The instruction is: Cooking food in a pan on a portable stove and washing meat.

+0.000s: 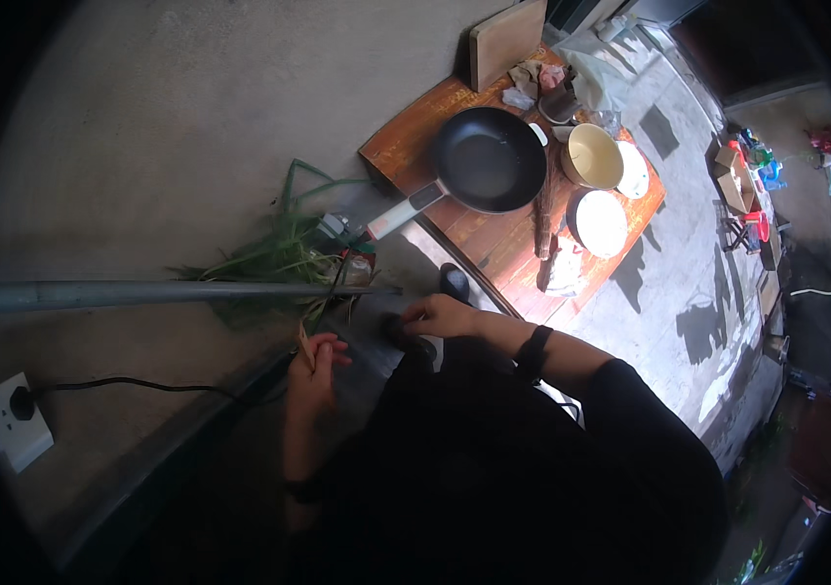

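My left hand (319, 371) is below the grey pipe, palm up, with a thin tan strip (306, 345) between thumb and fingers. That strip may be a dry leaf; a dark green stalk rises close behind it. Bent over the dark floor, my right hand (445, 316) has its thumb and fingertips near each other, and whether they hold anything is unclear. Long green leafy vegetables (269, 256) lie in a heap against the wall, partly behind the pipe (167, 292). Dark footwear (453, 281) shows just beyond my right hand.
A low wooden table (474, 241) bears a black frying pan (492, 161), its handle overhanging the edge, a cream bowl (592, 156), white plates (602, 224) and a cutting board (507, 44). A black cord (145, 382) runs from a wall socket (20, 424) at left.
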